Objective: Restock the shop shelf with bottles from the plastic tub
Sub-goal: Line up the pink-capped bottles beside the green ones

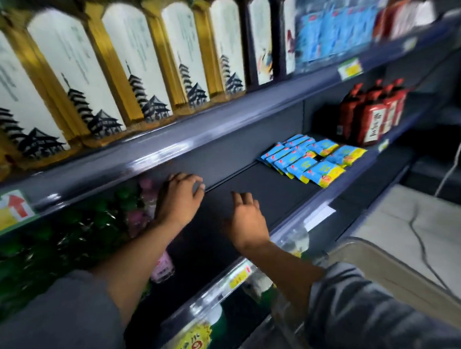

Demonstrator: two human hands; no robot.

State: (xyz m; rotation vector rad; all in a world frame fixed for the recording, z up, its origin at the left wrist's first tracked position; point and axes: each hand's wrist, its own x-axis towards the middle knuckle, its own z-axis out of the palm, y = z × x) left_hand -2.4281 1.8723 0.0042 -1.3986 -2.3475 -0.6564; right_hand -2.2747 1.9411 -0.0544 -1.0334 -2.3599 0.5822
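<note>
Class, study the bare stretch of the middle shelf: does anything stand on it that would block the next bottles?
Nothing visible blocks it. The bare shelf stretch lies between the pink bottles by the left hand and the blue packets; the right hand hovers over it, holding nothing.

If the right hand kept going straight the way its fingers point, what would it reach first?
Probably the shelf's back panel. The right hand hovers open over bare shelf, fingers pointing inward; nothing shows in between. The blue packets lie off to its right. Depth is unclear.

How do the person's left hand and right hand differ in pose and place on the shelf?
The left hand reaches deeper, beside the pink bottles, fingers curled; whether its grip holds one is unclear. The right hand sits nearer the shelf's front edge, over bare shelf, fingers relaxed, holding nothing. Both are bare and on the same shelf.
</note>
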